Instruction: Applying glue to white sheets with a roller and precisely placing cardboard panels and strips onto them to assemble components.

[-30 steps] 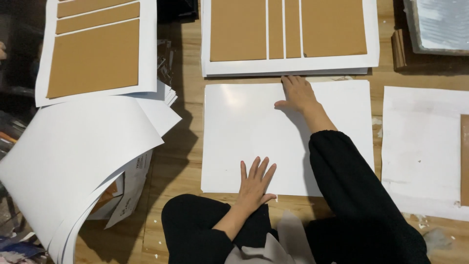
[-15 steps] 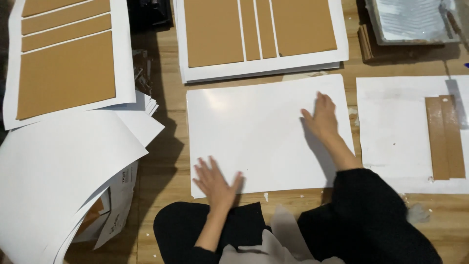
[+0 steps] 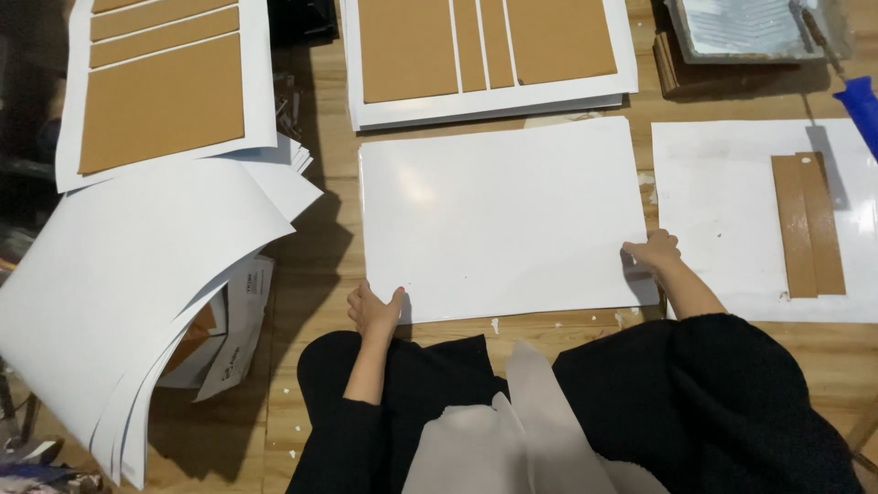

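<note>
Worn wooden flooring (image 3: 320, 265), flecked with white scraps, carries the work. At its centre lies a large glossy white rectangular sheet (image 3: 498, 220), flat, with a soft glare at ten o'clock. It looks light, thin and bendable, probably slick, and likely creases easily, so opposite edges seem the safest hold. The left hand (image 3: 373, 311) pinches its seven o'clock corner; the right hand (image 3: 654, 252) pinches the four o'clock edge. A curled stack of white sheets (image 3: 119, 293) sits at nine o'clock.

— The sheet?
— Glossy white sheet (image 3: 498, 215), rectangular, blank, lying flat on the wooden floor at frame centre, long side across.
— Corners?
— Both near corners pinched, barely lifted.
</note>
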